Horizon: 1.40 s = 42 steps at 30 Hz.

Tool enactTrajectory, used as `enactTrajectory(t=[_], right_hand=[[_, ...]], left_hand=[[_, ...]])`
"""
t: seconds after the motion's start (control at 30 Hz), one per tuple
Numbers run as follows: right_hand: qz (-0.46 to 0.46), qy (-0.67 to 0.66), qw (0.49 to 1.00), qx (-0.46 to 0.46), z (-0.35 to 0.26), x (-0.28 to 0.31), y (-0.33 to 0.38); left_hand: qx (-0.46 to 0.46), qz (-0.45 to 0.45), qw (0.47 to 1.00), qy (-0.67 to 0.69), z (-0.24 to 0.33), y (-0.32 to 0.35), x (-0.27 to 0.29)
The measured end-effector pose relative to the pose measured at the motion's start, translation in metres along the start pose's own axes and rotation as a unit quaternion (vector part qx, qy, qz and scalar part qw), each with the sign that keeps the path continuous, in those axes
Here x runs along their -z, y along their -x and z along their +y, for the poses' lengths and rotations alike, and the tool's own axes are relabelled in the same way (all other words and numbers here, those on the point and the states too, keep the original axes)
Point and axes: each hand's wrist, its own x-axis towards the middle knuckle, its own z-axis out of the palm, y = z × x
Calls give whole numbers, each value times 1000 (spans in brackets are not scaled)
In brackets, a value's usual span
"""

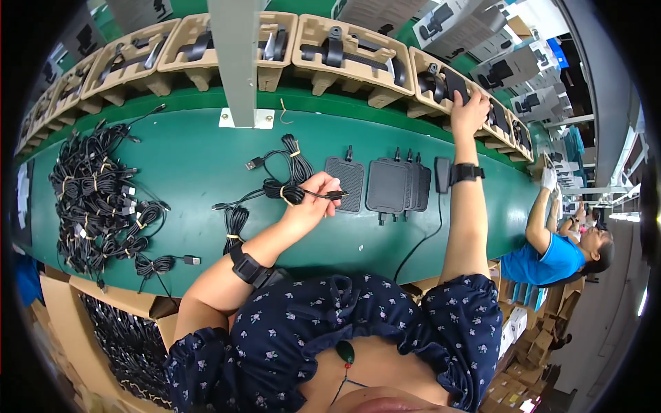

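brown tray point(428, 103) at right hand point(471, 113): black panel point(454, 82) under fingertips, black parts point(431, 81) left of them | right: touching panel, grip can't tell | left hand point(313, 199): fingers closed around black cable point(282, 191)

Legible: nothing | on white boxes point(458, 31), upper right: printed, too small to read | on brown cartons point(511, 391), lower right: too blurred to make out

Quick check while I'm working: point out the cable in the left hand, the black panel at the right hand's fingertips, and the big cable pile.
Held cable point(337, 195): head view, on its plug end.
Black panel point(454, 82): head view, on its flat face.
Cable pile point(96, 180): head view, near the heap's middle.
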Motion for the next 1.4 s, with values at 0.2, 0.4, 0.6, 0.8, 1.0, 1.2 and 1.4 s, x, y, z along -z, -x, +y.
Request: enactTrajectory(t=[0.2,0.4,0.6,0.8,1.0,1.2,1.4], right_hand=[[-330,-367,869,35,-150,112,26],[-555,-320,742,197,-224,111,62],[-565,-407,693,187,-245,110,85],[-513,-688,489,-157,-231,135,68],[-466,-743,382,-292,-203,162,48],[-458,-689,517,-221,-191,170,55],[-283,-706,609,-225,-180,169,58]], left_hand=[[-33,-12,998,-57,1,1,-3],[-51,-37,996,-68,-3,-3,-3],[-79,-39,995,-55,-19,-5,-4],[-66,-37,997,1,-5,-3,-8],[-60,-57,987,137,21,1,-5],[-43,-8,953,301,23,-2,4],[-43,-8,959,280,16,-5,6]])
